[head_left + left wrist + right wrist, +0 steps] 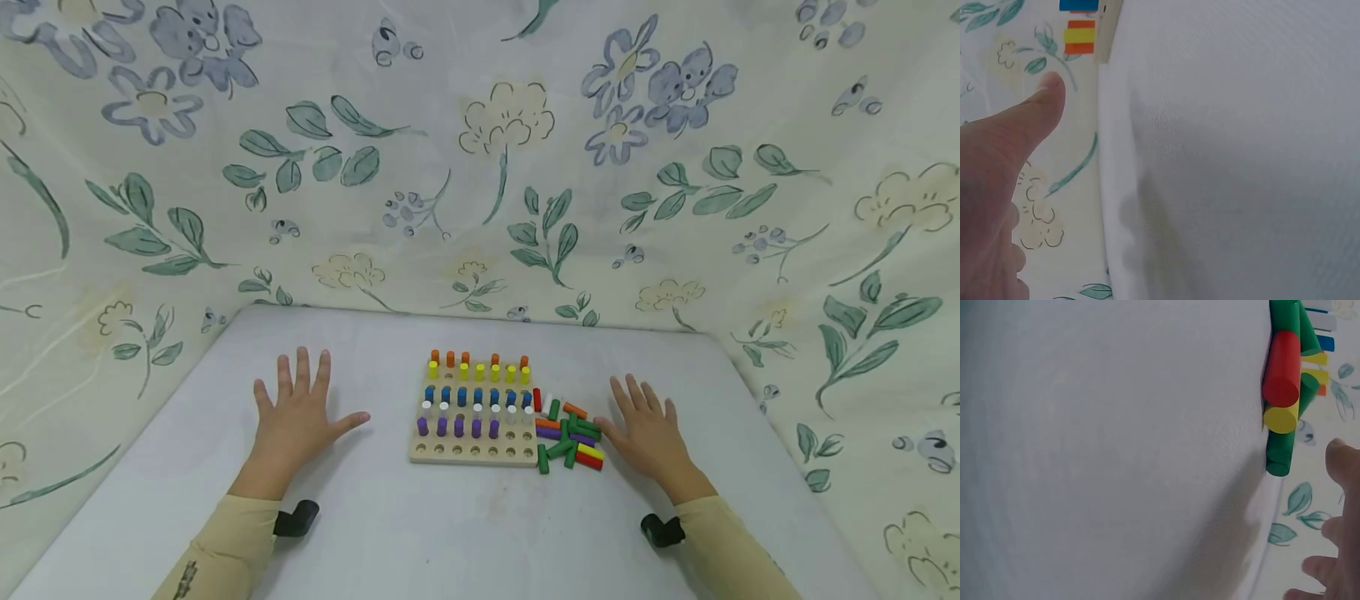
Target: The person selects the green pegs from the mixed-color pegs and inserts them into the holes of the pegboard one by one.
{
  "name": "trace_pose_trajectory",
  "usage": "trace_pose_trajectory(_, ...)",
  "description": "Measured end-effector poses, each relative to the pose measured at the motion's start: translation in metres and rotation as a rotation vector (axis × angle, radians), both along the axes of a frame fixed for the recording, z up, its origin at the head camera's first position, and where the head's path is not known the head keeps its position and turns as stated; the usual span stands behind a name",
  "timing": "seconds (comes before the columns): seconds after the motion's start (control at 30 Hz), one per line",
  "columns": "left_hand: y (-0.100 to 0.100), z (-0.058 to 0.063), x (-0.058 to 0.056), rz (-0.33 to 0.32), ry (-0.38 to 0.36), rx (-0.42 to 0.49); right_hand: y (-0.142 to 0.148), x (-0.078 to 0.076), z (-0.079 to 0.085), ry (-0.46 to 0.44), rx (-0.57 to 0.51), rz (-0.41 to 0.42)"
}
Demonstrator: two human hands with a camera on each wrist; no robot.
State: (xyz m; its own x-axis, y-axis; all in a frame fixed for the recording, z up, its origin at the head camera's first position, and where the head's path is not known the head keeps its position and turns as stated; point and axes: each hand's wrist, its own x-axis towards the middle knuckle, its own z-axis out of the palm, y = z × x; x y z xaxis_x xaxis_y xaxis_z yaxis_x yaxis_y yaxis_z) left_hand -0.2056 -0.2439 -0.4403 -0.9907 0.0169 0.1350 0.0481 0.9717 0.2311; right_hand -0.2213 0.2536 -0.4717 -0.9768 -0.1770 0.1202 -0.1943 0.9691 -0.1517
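A wooden pegboard [480,459] lies mid-table with upright pegs in rows: orange, yellow, blue [462,397], white and purple [458,427]. Some holes in these rows are bare, as is the whole front row. Against the board's right side lies a loose heap of pegs, mostly green [559,450], with red [1281,369], yellow [1280,419], orange, purple and white ones. Left of the board, my left hand [292,421] has its fingers spread and holds nothing. My right hand [648,429] is also empty, fingers extended, its thumb close to the heap's right edge; whether they touch is unclear.
Both hands are over a white-covered table [450,533]. Behind it and along the sides hangs a floral cloth [480,192]. A black device [298,518] sits at the left wrist, and another black device [662,531] at the right.
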Motion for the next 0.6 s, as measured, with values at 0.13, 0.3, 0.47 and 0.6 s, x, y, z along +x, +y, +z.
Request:
trace_pose_trajectory(0.13, 0.0022, 0.0002, 0.0005, 0.000, -0.004, -0.006, -0.0011, 0.0002, 0.0010, 0.009, -0.034, 0.008)
trace_pose_trajectory(0.3, 0.0061, 0.0009, 0.0006, -0.002, -0.019, -0.019, -0.0026, 0.0000, 0.0014, -0.003, -0.061, 0.002)
trace_pose_trajectory(0.47, 0.0090, 0.0015, 0.0010, -0.016, -0.039, -0.010, -0.0034, -0.0005, -0.0013, -0.008, -0.074, 0.002)
trace_pose_trajectory(0.6, 0.0098, 0.0007, 0.0024, -0.038, -0.040, -0.008, -0.0039, -0.0009, -0.0035, -0.004, -0.096, 0.013)
